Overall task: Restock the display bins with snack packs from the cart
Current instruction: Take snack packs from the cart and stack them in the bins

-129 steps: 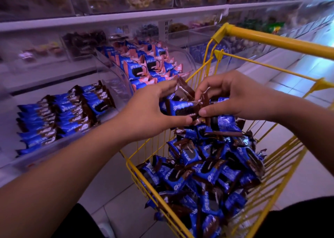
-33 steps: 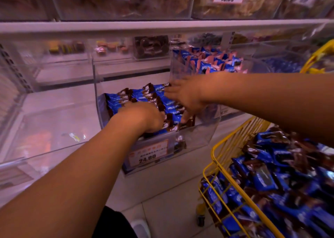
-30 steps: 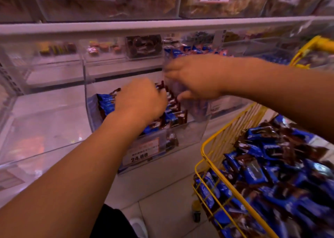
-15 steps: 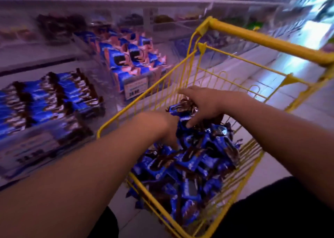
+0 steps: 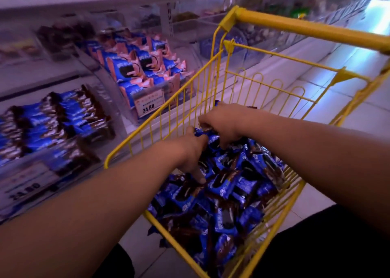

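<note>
Both your forearms reach forward and down into the yellow wire cart [image 5: 213, 81], meeting over the far end of the heap of blue snack packs [image 5: 230, 195] that fills its basket. Your left hand [image 5: 191, 153] is turned palm down with the knuckles up, its fingers [image 5: 199, 175] curled down into the pile and closed around packs beneath it; one fingertip pokes out against a wrapper. Your right hand [image 5: 222, 123] sits just beyond it, a little higher, wrist bent and fingers hooked down over a pack [image 5: 205, 132] at the top of the heap, gripping it; the two hands are nearly touching. To the left of the cart, the near clear display bin [image 5: 69, 151] holds rows of the same blue and brown packs behind a 24.80 price label [image 5: 24, 191]. Farther along the shelf, a second bin [image 5: 147, 81] holds blue and pink packs, with its own price tag [image 5: 148, 106] just beside the cart's left wall.
</note>
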Demonstrator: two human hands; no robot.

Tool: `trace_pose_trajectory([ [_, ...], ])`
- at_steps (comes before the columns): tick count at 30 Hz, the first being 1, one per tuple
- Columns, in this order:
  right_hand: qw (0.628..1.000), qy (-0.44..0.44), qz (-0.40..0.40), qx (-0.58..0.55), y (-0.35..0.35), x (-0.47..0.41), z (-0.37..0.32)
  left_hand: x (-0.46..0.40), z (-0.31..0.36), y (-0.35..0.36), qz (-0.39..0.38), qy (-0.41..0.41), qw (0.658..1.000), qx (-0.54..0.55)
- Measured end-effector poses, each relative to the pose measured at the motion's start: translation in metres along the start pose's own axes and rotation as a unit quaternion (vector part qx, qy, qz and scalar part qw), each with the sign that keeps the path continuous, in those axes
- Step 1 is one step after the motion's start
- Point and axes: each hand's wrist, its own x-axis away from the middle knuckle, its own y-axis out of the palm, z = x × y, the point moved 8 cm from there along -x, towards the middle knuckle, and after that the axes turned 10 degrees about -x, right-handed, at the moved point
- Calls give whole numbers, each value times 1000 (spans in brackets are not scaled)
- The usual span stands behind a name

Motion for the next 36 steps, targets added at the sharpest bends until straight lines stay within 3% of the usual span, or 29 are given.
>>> trace_pose_trajectory([
  [12,988,10,-25,-149,-22,28,3,16,-16,-34,106,36,987,116],
  [14,983,11,-18,-182,-30,37,9,26,-28,-35,99,40,969,221],
  [16,964,10,-6,-266,-36,47,17,38,-42,-33,74,37,920,382],
  [17,937,9,-13,-350,-35,52,20,45,-48,-30,57,31,883,466],
  [19,848,2,-48,-527,-32,62,23,57,-56,-25,25,29,791,611],
  [21,759,9,-76,-647,-28,65,26,62,-59,-19,0,39,727,686],
  [25,634,19,-101,-767,-26,62,22,66,-52,-7,-57,36,665,744],
  [32,496,-42,-87,-863,-45,63,12,74,-44,-11,-55,70,571,816],
  [34,461,-57,-114,-878,-50,63,1,78,-45,-15,-47,94,568,816],
  [36,455,-31,-105,-884,-50,59,-2,81,-49,-19,-18,109,589,800],
])
